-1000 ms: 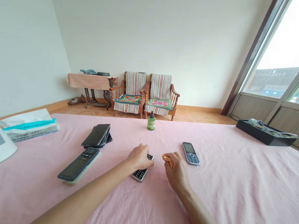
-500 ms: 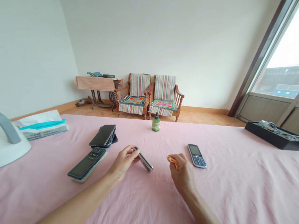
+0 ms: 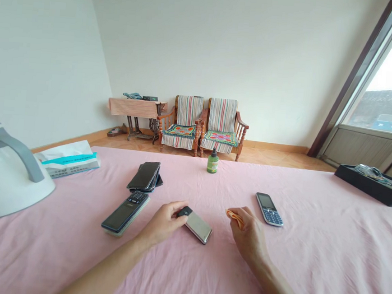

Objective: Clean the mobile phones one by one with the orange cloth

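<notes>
Silver back up, a phone slanted over the pink sheet, pinched by the left hand; the right hand gripped an orange cloth. Lettering on the white packet was unreadable.

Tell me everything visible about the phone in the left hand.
The phone shows its back: a pale, silvery, metal-looking panel and a black end with a round, lens-like spot. It lies slantwise, black end toward the left hand, which grips it there. Below is pink cloth; whether they touch is unclear. Its front is hidden.
</notes>
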`<state>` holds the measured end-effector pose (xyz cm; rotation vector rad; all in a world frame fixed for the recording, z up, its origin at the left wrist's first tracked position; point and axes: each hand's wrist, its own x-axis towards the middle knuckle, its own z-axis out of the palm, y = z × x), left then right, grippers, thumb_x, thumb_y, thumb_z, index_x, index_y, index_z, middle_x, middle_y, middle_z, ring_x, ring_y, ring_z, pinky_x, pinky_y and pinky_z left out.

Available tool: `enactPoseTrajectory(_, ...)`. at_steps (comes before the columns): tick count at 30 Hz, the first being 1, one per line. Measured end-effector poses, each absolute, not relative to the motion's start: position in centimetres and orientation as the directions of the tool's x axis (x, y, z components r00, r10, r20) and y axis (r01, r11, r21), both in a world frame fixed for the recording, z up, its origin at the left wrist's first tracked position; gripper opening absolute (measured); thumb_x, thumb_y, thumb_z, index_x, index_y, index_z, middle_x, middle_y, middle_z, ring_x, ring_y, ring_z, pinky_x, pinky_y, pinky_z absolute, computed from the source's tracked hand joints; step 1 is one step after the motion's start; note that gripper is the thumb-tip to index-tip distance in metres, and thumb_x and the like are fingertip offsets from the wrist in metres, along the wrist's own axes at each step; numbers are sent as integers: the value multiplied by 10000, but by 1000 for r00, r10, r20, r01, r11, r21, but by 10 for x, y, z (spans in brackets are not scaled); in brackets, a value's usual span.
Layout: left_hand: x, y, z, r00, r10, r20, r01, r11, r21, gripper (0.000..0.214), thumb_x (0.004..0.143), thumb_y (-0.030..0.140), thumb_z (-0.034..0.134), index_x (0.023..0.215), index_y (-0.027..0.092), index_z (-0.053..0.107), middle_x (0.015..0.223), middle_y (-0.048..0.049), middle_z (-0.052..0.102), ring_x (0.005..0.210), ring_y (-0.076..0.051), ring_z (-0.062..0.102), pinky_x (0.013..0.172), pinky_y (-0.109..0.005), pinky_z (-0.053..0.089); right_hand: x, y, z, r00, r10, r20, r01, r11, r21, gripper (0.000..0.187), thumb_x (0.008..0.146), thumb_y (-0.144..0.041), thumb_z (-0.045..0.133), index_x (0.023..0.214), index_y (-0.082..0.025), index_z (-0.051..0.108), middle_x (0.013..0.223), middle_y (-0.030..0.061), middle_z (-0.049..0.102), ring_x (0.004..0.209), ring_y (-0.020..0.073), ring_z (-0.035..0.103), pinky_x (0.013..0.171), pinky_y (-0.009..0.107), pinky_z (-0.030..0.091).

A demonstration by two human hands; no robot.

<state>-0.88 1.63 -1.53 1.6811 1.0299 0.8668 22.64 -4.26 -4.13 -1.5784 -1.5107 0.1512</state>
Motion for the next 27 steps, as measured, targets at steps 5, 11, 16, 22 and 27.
enactPoseTrajectory(5, -13, 14, -9, 471, 880, 59, 244, -194, 950, 537, 547, -7, 568, 1036, 190, 671, 1232, -74, 602, 1142, -247, 551, 944, -354, 461, 227, -41, -45, 246, 841, 482, 727, 170, -666, 284, 694, -118, 434, 846, -177, 666, 815, 44, 635, 722, 171, 611, 659, 264, 449)
enactPoseTrajectory(11, -12, 10, -8, 500, 864, 62, 240, -207, 949, 361, 682, 124, 601, 1034, 166, 671, 1062, -70, 694, 992, -218, 641, 936, -362, 465, 228, -40, -45, 251, 842, 478, 716, 171, -677, 269, 714, -114, 437, 851, -177, 660, 825, 44, 626, 731, 173, 603, 673, 274, 447)
enactPoseTrajectory(16, -8, 6, -14, 509, 854, 110, 268, -279, 922, 272, 726, 202, 639, 988, 171, 702, 968, -67, 710, 899, -207, 652, 833, -312, 503, 221, -51, -31, 235, 776, 585, 717, 268, -644, 269, 733, -101, 439, 885, -183, 645, 861, 52, 624, 765, 173, 603, 689, 268, 457)
enactPoseTrajectory(22, 0, 1, -20, 459, 859, 225, 338, -404, 850, 197, 772, 256, 616, 921, 175, 716, 860, -60, 680, 771, -181, 628, 711, -256, 490, 199, -66, -21, 9, 723, 691, 768, 437, -467, 300, 752, -58, 446, 963, -197, 608, 867, 64, 585, 783, 185, 559, 679, 290, 462)
enactPoseTrajectory(27, 3, -1, -22, 456, 858, 238, 341, -416, 843, 181, 781, 240, 598, 906, 181, 715, 811, -49, 654, 730, -171, 612, 660, -244, 475, 190, -69, -25, -79, 724, 685, 857, 401, -325, 312, 749, -24, 430, 964, -176, 596, 821, 78, 561, 782, 220, 525, 676, 355, 467)
